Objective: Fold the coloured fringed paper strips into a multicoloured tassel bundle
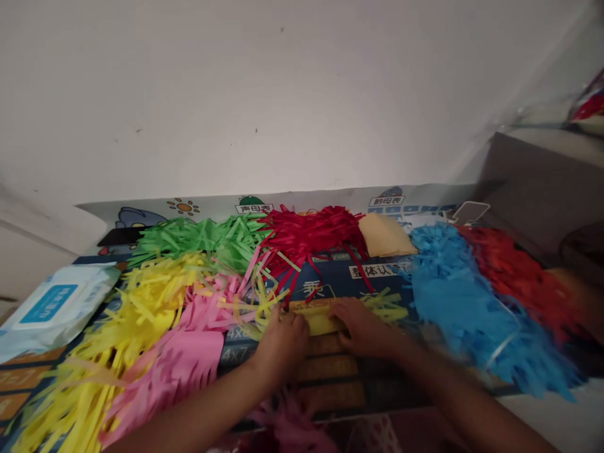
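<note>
Between my two hands lies a pale yellow paper strip with fringed ends spreading out to the left and right. My left hand is closed on its left part, the fingers curled over the paper. On the right part, my right hand presses and grips with bent fingers. A red fringed bunch rests just behind the strip. Pink fringed paper is left of my left hand, and blue fringed paper lies right of my right hand.
Yellow fringe and a wipes packet are on the left. Green fringe and a tan paper piece lie along the back, near the wall. Red-orange fringe is at the right. A printed mat covers the table.
</note>
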Tool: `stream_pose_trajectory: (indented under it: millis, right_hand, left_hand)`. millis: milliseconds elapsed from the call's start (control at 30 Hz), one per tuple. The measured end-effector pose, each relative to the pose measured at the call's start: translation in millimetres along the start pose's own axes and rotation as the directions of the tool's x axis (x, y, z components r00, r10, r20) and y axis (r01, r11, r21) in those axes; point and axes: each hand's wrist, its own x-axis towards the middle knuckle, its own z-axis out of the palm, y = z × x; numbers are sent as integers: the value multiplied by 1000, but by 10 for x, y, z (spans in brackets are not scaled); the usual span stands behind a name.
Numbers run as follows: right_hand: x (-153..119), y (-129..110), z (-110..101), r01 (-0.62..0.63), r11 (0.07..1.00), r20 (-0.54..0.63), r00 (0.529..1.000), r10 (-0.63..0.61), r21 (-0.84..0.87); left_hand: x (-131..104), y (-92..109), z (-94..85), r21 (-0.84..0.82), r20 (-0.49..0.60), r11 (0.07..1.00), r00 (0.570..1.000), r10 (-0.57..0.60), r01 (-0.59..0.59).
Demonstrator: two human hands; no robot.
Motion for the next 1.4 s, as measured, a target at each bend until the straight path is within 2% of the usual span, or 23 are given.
stream_pose_trajectory:
  millis: [133, 233, 333, 433, 533, 600, 733, 933, 1133, 1267, 1333, 1400]
  right_hand:
    - [2, 169, -41, 27, 1000, -32, 999, -27, 2]
    - [-19, 189, -17, 61, 998, -64, 996, -60, 7]
    - [-35, 211, 3, 103, 995, -96, 990, -101, 14]
    - [-19, 265, 21, 70, 997, -86, 994, -68, 14]
    - [41, 321, 44, -26, 999, -93, 995, 29, 28]
    - [96, 334, 60, -96, 995, -105, 990, 97, 20]
    - [201, 294, 81, -248, 968, -137, 961, 240, -38]
    - [255, 224, 65, -315, 946, -135, 943, 303, -72]
    - [255, 216, 73, -303, 946, -133, 948, 288, -112]
    - [226, 150, 29, -299, 941, -153, 949, 276, -158]
    - [190, 87, 3, -260, 945, -182, 957, 225, -197]
    - [153, 32, -3, -105, 964, -172, 983, 63, -245]
  left_hand:
    - [-45, -91, 74, -16, -54, 998, 996, -66, 65]
    - [-89, -143, 113, -96, -168, 992, 981, -99, 83]
    - [-131, -180, 148, -189, -298, 981, 950, -96, 40]
    - [-160, -256, 174, -270, -361, 963, 927, -102, 1]
    - [-165, -355, 188, -383, -342, 924, 926, -162, 20]
    - [-147, -402, 201, -411, -303, 909, 929, -213, 75]
    - [-75, -427, 238, -337, -266, 921, 919, -292, 195]
    - [-12, -439, 266, -289, -230, 924, 919, -322, 251]
    - [13, -427, 262, -213, -223, 942, 926, -305, 259]
    - [6, -423, 254, -171, -264, 952, 920, -291, 252]
    - [-8, -426, 229, -133, -280, 978, 940, -193, 162]
    - [-17, -418, 182, -86, -272, 996, 962, -42, 19]
